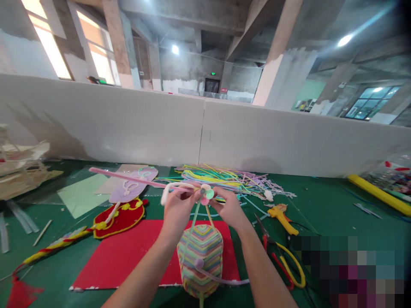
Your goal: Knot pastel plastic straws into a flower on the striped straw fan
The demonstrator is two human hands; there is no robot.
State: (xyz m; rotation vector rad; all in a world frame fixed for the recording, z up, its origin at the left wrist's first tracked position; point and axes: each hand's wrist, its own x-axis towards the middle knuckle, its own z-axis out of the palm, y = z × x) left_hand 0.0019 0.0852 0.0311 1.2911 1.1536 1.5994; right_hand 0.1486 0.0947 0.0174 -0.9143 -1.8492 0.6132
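Note:
Both my hands meet over the middle of the table around a small flower (207,194) with white, green and pink round petals. My left hand (180,207) is closed in a pinch at the flower's left side, with a long pink pipe cleaner (128,174) and a curved white pipe cleaner (165,194) sticking out by its fingers. On the right side, my right hand (228,207) pinches the flower's edge. Green and yellowish strands run down from there to an oval piece (202,256) striped in pastel colours. A lilac strand with a ball end (199,263) crosses its front.
A red board (128,256) lies underneath. Many coloured pipe cleaners (221,177) are heaped behind. A red-and-yellow fan shape (120,218) lies left. Scissors (290,265), pliers (268,239) and a yellow-handled glue gun (282,220) lie right. A white partition (144,124) stands at the back.

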